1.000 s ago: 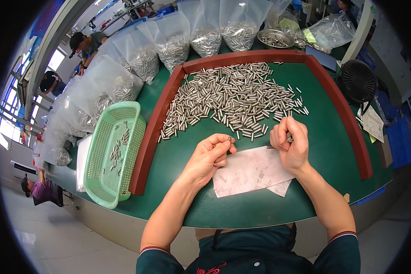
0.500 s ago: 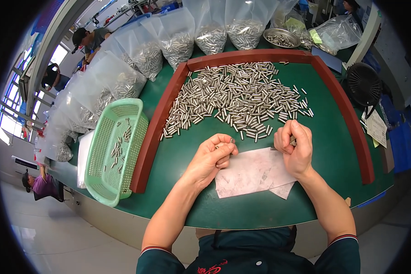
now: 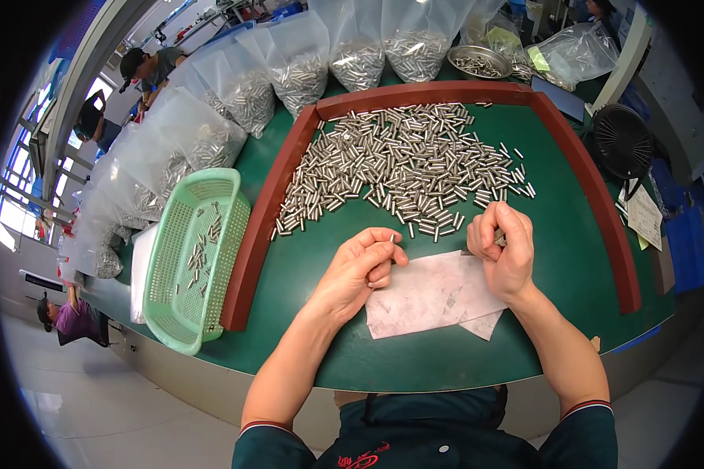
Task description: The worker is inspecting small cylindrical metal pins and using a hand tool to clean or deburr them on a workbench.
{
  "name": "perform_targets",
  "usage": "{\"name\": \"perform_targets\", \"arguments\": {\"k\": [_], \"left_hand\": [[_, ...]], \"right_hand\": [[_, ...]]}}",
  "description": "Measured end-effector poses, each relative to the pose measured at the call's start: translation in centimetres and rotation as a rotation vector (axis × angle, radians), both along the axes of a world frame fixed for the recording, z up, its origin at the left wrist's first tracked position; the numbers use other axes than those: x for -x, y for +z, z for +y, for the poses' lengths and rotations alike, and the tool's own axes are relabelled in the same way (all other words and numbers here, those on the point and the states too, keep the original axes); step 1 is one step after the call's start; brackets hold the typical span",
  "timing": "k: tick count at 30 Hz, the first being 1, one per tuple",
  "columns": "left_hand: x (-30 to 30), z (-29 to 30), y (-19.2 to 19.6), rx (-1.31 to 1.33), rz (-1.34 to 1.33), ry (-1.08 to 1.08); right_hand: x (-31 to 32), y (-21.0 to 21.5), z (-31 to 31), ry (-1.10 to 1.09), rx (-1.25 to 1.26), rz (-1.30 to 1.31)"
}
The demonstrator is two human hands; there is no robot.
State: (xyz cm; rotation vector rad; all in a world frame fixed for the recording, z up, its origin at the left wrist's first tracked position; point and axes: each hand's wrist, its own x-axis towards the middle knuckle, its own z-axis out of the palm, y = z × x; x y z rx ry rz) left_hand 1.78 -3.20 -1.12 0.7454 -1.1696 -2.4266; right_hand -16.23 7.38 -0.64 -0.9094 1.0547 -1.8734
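Metal pins (image 3: 403,156) are handled, with one pin (image 3: 393,238) pinched between thumb and forefinger of the left hand (image 3: 360,266); the right hand (image 3: 510,250) is curled closed, and what it holds, if anything, cannot be told. Below both hands, a stained pale sheet (image 3: 414,301) is laid on the green tabletop (image 3: 438,367), and just beyond, the main pile is spread inside a red-brown frame (image 3: 267,227). Farther left, some pins are held in a green basket (image 3: 219,277), with filled plastic bags (image 3: 299,78) lined up behind.
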Motion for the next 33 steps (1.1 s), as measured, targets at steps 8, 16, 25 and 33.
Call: {"name": "perform_targets", "arguments": {"k": [8, 16, 25, 33], "left_hand": [[0.5, -0.9, 0.6, 0.211, -0.162, 0.055], [2.8, -1.0, -0.6, 1.757, -0.499, -0.063], [1.4, -1.2, 0.3, 0.064, 0.129, -0.022], [0.7, -1.8, -1.0, -0.01, 0.146, 0.01]], "right_hand": [[0.1, -0.1, 0.1, 0.009, 0.012, 0.017], [0.1, -0.1, 0.0, 0.008, -0.004, 0.003], [0.2, 0.0, 0.2, -0.01, -0.036, 0.005], [-0.1, 0.3, 0.0, -0.009, -0.02, -0.014]]}}
